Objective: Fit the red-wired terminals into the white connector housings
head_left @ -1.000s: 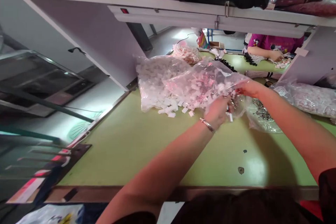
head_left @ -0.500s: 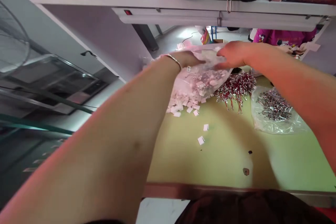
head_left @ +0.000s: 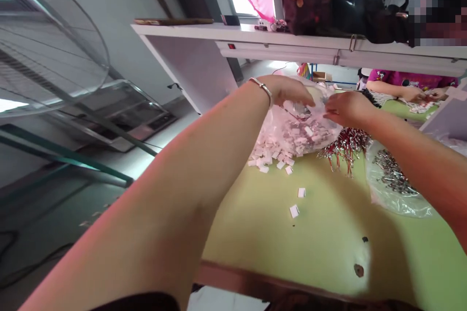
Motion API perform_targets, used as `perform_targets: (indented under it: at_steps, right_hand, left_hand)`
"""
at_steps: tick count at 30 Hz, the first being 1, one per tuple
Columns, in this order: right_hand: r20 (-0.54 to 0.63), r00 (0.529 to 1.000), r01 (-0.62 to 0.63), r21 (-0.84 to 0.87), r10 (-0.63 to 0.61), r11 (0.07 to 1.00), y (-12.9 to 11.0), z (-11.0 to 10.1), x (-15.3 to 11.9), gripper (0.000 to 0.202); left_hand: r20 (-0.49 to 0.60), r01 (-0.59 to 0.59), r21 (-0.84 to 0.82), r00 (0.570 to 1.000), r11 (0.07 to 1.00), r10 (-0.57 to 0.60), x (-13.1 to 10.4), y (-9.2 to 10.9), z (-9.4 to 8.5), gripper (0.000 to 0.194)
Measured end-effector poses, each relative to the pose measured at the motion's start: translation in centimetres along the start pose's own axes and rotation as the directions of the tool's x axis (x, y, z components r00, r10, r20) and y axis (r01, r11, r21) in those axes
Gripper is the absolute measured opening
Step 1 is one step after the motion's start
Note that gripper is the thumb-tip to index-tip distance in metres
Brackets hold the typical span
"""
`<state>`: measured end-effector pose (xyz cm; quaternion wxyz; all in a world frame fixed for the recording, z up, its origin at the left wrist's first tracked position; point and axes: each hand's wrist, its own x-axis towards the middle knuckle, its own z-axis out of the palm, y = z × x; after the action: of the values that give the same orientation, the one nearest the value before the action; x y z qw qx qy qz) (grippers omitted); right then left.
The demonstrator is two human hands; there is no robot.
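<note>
A clear plastic bag (head_left: 310, 131) with small white pieces in it lies at the back of the green table (head_left: 328, 223). My left hand (head_left: 292, 91) reaches over the bag's upper left side, its fingers stretched and slightly bent. At the bag's right edge my right hand (head_left: 345, 107) has its fingers closed on the plastic. Loose white connectors (head_left: 268, 155) are heaped beside the bag at its lower left. Right of the bag is a bundle of red wires (head_left: 348, 143) with metal ends.
Another clear bag (head_left: 401, 204) with metal-ended parts lies under my right forearm. Two white pieces (head_left: 294, 211) sit mid-table. A shelf (head_left: 182, 30) with dark bags (head_left: 310, 0) spans above. Across the table a person's hands (head_left: 416, 95) hold white wires.
The view has shifted up and left. My left hand has lifted somewhat from the plastic, while my right fingers have closed at the bag's edge. More of the bag's contents shows.
</note>
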<state>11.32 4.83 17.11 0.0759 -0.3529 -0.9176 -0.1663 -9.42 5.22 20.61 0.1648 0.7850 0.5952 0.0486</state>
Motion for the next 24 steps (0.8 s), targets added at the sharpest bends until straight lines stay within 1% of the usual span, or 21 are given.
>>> perform_targets:
  at_steps: [1,2,3,5,7,9,10,11,13,14,15,16,17,18,20,21,22,23,24]
  right_hand:
    - [-0.037,0.999,-0.001,0.011,0.001,1.0,0.1,-0.1,-0.2,0.026]
    - [-0.069,0.998,0.007,0.021,-0.006,1.0,0.2,-0.1,-0.5,0.029]
    - [-0.077,0.997,0.027,0.026,-0.025,0.999,0.2,0.0,-0.9,0.032]
    - [-0.029,0.997,0.078,0.016,-0.078,0.997,0.0,0.5,-1.8,0.033]
    - [0.001,0.996,0.084,-0.011,-0.084,0.996,-0.5,1.2,-2.6,0.035]
    - [-0.019,1.0,0.024,-0.053,-0.025,0.998,-1.2,1.5,-3.2,0.037]
    - [-0.033,0.999,-0.002,-0.074,0.0,0.997,-1.6,1.6,-3.6,0.037]
    - [-0.052,0.999,-0.019,-0.094,0.014,0.995,-2.2,1.6,-4.0,0.035]
    - [-0.114,0.993,-0.032,-0.11,0.019,0.993,-3.9,1.5,-5.1,0.034]
    - [-0.146,0.989,-0.03,-0.094,0.016,0.995,-5.0,1.6,-5.9,0.034]
    - [-0.144,0.99,-0.016,-0.062,0.007,0.998,-6.3,1.9,-6.7,0.035]
    - [-0.073,0.997,0.013,-0.005,-0.013,1.0,-7.7,2.5,-7.6,0.034]
    - [0.038,0.999,0.003,0.06,-0.006,0.998,-9.0,3.3,-8.4,0.032]
    - [0.167,0.986,-0.032,0.121,0.011,0.992,-10.2,4.3,-9.2,0.028]
    - [0.277,0.96,-0.088,0.148,0.044,0.985,-11.8,6.8,-10.2,0.02]
    - [0.345,0.938,-0.121,0.197,0.047,0.973,-12.1,7.8,-10.6,0.015]
    - [0.382,0.923,-0.137,0.231,0.039,0.963,-12.2,8.6,-10.8,0.013]
    - [0.41,0.912,-0.147,0.262,0.028,0.954,-12.1,8.9,-11.0,0.012]
    - [0.424,0.906,-0.147,0.284,0.013,0.948,-11.9,8.8,-11.1,0.013]
  left_hand:
    - [0.095,-0.026,-0.006,0.995,1.0,0.027,-0.7,0.4,-0.4,0.039]
    - [0.155,-0.051,0.0,0.987,0.999,0.05,-1.4,0.6,-0.6,0.04]
    - [0.191,-0.072,0.02,0.979,0.997,0.067,-2.0,0.7,-0.7,0.04]
    - [0.254,-0.084,0.103,0.966,0.991,0.055,-3.0,0.7,-0.4,0.036]
    - [0.301,-0.076,0.232,0.954,0.97,0.002,-3.5,0.6,0.5,0.032]
    - [0.299,-0.063,0.352,0.953,0.934,-0.049,-3.5,0.5,1.7,0.025]
    - [0.277,-0.064,0.389,0.959,0.919,-0.05,-3.4,0.5,2.3,0.021]
    - [0.252,-0.077,0.405,0.967,0.911,-0.03,-3.3,0.5,2.9,0.018]
    - [0.21,-0.136,0.396,0.976,0.908,0.054,-3.0,0.6,3.6,0.018]
    - [0.187,-0.167,0.385,0.977,0.907,0.101,-2.9,0.7,3.7,0.02]
    - [0.159,-0.189,0.38,0.978,0.905,0.137,-2.8,0.8,3.7,0.021]
    - [0.138,-0.205,0.376,0.977,0.904,0.164,-2.7,0.9,3.7,0.021]
    - [0.121,-0.214,0.373,0.976,0.903,0.182,-2.7,1.1,3.6,0.022]
    - [0.103,-0.217,0.372,0.976,0.902,0.192,-2.7,1.2,3.4,0.022]
    - [0.076,-0.222,0.373,0.975,0.901,0.209,-2.9,1.4,3.2,0.022]
    - [0.069,-0.227,0.373,0.974,0.9,0.217,-3.1,1.5,3.2,0.023]
    - [0.065,-0.237,0.372,0.971,0.898,0.229,-3.3,1.6,3.3,0.024]
    - [0.065,-0.25,0.373,0.968,0.894,0.243,-3.7,1.6,3.5,0.025]
    - [0.058,-0.264,0.372,0.964,0.89,0.261,-4.1,1.5,3.9,0.025]
